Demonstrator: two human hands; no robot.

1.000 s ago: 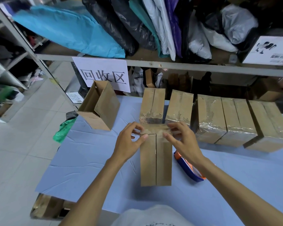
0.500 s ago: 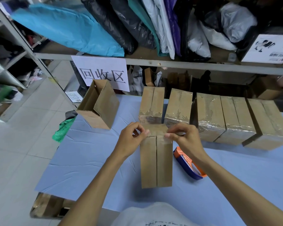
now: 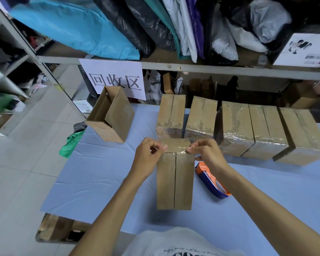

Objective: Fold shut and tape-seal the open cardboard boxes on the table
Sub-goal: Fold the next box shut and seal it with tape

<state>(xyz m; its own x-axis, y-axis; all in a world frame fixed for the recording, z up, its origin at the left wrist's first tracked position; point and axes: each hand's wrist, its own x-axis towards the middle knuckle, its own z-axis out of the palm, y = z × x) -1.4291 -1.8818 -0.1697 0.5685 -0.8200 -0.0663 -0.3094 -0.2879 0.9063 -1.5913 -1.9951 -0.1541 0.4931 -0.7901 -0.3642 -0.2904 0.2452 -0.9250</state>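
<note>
Mid-table (image 3: 100, 182) lies the closed box (image 3: 175, 182), a clear tape strip (image 3: 175, 147) across its far end. The left hand (image 3: 148, 156) and right hand (image 3: 208, 154) each have fingers clamped on one tape end. At 10 o'clock sits an open box (image 3: 111, 117) — the sign (image 3: 116, 80) behind reads "回收区".

A pale grey-white fabric T-shirt (image 3: 174, 241) covers the chest, softly creased, with dark block lettering (image 3: 181, 253) printed on its front and partly cut off by the frame's edge. Left of the shirt shows the bare left forearm (image 3: 115, 200) and left hand (image 3: 148, 156); right of the shirt, the bare right forearm (image 3: 257, 191) and right hand (image 3: 207, 156). Both arms are uncovered as far as they show.
</note>
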